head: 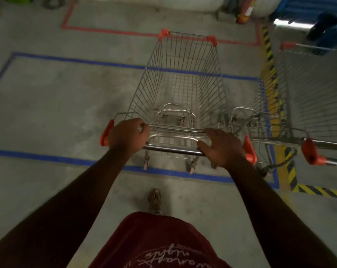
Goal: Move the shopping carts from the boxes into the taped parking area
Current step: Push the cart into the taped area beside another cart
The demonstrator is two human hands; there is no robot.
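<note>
The person stands behind a shopping cart (183,89), left hand (128,137) wrapped closed around the handle bar (173,148), right hand (222,147) resting on it with fingers (204,145) loosely curled. The cart sits across the blue-taped rectangle (67,59), nose over the red tape line (109,31), beside a second cart (299,89). The step appears to be positioning; next, align it inside the parking outline.

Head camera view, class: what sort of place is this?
Probably a warehouse or store back area: bare concrete floor with blue tape outlining a bay, yellow-black hazard stripes, and wire shopping carts.
</note>
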